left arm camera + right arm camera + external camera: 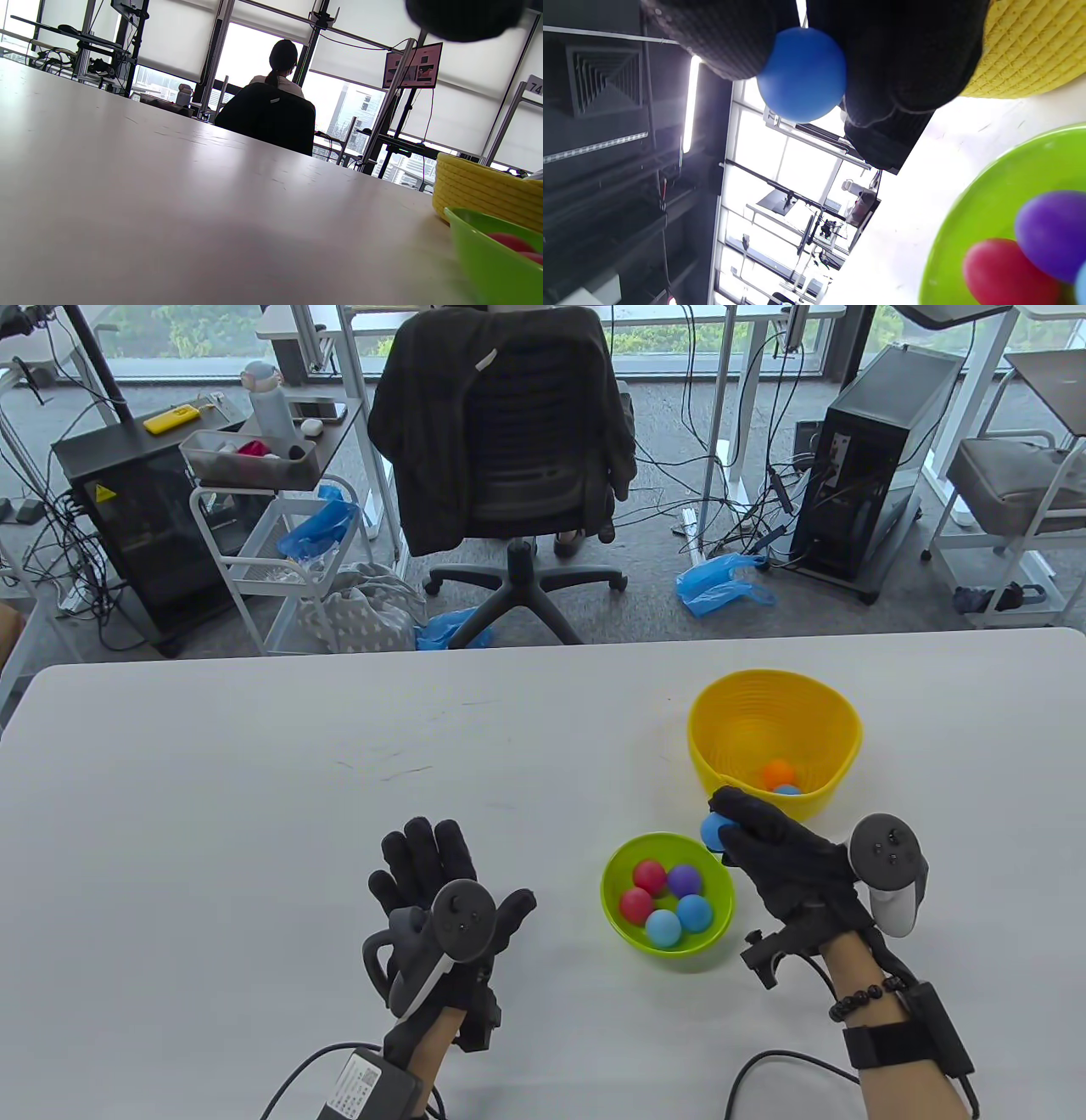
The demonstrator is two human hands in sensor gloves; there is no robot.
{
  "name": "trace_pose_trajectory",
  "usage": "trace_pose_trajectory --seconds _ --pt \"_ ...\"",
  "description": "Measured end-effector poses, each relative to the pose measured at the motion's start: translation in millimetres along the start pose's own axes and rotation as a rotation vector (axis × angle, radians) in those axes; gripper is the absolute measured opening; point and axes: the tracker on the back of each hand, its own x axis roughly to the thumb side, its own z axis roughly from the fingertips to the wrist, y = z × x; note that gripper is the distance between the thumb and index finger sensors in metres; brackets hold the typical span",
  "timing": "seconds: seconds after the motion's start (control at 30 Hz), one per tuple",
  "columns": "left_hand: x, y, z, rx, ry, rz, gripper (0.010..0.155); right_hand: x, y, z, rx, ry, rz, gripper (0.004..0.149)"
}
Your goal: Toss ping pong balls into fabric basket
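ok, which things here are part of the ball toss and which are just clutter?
In the job:
yellow fabric basket
green bowl of balls
blue ball, held by right hand

Lying about:
left hand, flat on table
office chair
computer tower

You can read only one number: "74" on a small white sign [535, 84] at the right edge of the left wrist view. On the black cabinet [136, 517] in the table view there is a yellow triangle warning sticker [101, 493]. The white label [355, 1084] on the box at your left wrist has printed lines, but they are probably too small to read.
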Motion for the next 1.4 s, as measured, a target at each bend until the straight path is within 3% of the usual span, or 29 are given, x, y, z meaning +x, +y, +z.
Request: trace_pose_trajectory --seconds 0.3,0.5,0.63,0.87,0.97,1.1,1.4 --pt "-1 1 0 0.004 0.012 -0.013 0.108 -29 -28 -13 -0.139 0.130 -0.326 0.053" --pt "0 0 0 0.001 0.015 -0.021 0.109 -41 -42 -18 -0.138 0.156 -0.441 0.081" --pt "-1 1 0 -0.002 0.019 -0.008 0.108 -42 -47 -15 -0.151 0.140 -0.478 0.085" --pt "1 0 1 -0.010 0.014 0.001 0.108 -29 -50 -9 -0.234 0.107 -0.321 0.075" --pt "1 -1 0 -0.012 0.008 0.001 0.108 -13 -44 -4 -0.274 0.055 -0.093 0.064" --pt "3 -1 1 -0.016 -0.001 0.004 0.108 12 -23 2 -0.192 -0.025 0.185 0.057" --pt "6 -1 3 -0.015 -0.017 0.009 0.108 56 45 17 0.104 -0.141 0.548 0.053"
